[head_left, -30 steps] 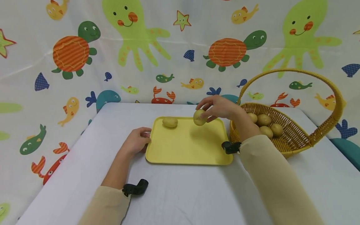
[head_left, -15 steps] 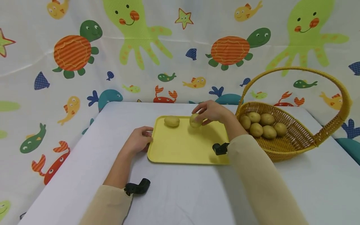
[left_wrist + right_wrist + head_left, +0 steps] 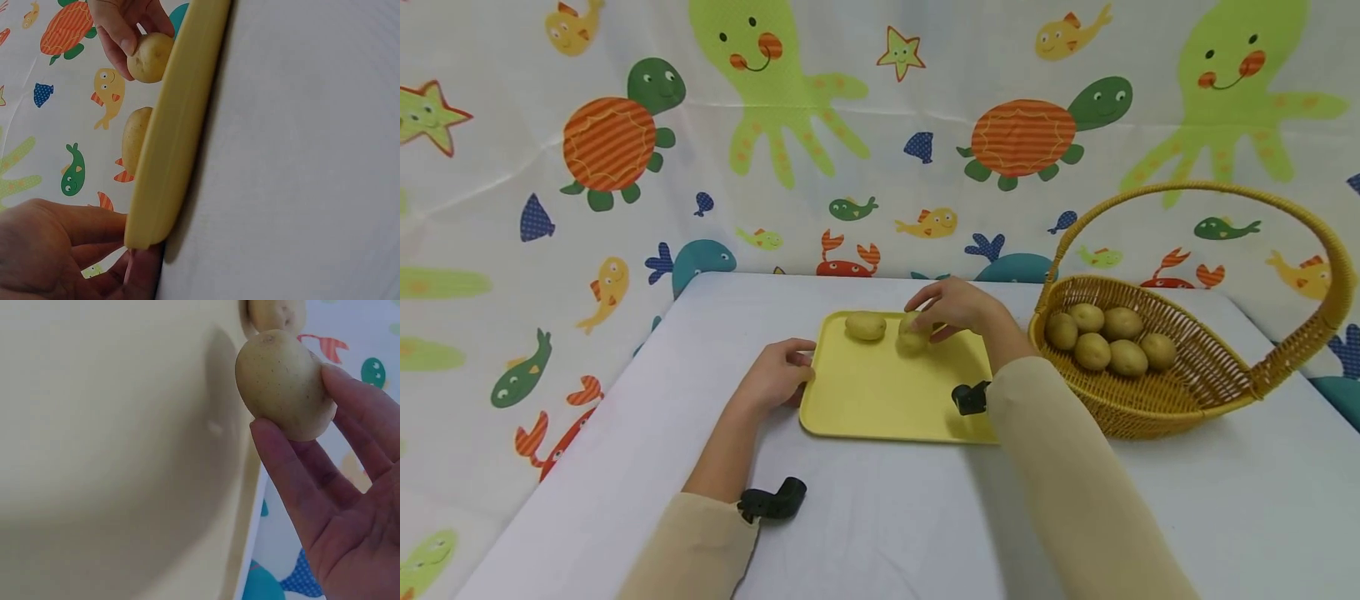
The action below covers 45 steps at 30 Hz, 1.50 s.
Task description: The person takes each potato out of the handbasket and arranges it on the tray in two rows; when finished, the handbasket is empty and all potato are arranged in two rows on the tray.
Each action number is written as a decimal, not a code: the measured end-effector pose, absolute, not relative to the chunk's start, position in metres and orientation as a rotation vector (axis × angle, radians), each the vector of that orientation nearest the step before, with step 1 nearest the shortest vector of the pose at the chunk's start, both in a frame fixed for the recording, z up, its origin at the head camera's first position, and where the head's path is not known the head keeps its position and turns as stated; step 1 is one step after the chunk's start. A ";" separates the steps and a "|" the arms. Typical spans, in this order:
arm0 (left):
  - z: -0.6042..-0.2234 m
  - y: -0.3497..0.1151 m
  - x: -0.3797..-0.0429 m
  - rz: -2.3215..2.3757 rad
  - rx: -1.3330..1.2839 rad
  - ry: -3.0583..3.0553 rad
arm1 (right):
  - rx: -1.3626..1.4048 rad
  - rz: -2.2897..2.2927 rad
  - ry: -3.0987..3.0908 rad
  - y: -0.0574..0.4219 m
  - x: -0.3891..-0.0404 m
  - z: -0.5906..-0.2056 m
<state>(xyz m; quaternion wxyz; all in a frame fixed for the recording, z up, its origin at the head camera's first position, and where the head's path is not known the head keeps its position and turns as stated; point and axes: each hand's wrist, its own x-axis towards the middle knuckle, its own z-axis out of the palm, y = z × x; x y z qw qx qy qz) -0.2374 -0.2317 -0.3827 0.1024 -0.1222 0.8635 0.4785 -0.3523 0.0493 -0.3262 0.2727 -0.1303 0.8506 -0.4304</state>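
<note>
The right hand [image 3: 953, 305] pinches a potato [image 3: 284, 384] between thumb and fingertips. In the head view this potato is low over the back part of a yellow tray [image 3: 880, 392], just right of another potato [image 3: 865, 326] lying there. In the right wrist view the fingers wrap only one end of the potato, and the tray's rim passes behind it. At the tray's left edge is the left hand [image 3: 777, 372]; the left wrist view has its fingers [image 3: 94, 224] at the rim, one against the top side and others below.
A wicker basket [image 3: 1123, 423] with a tall arched handle stands right of the tray, holding several potatoes [image 3: 1127, 358]. A white cloth covers the table [image 3: 865, 517]. Behind hangs a curtain [image 3: 880, 183] printed with sea animals. Black cameras [image 3: 772, 500] are strapped to both wrists.
The right hand has carried its potato leftward and down toward the tray, close to the other potato. The left hand has stayed at the tray's edge. The head view has shifted slightly.
</note>
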 end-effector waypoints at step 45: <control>-0.385 -0.225 -0.242 1.429 -0.361 2.560 | -0.537 -1.112 2.418 0.061 -0.354 -0.314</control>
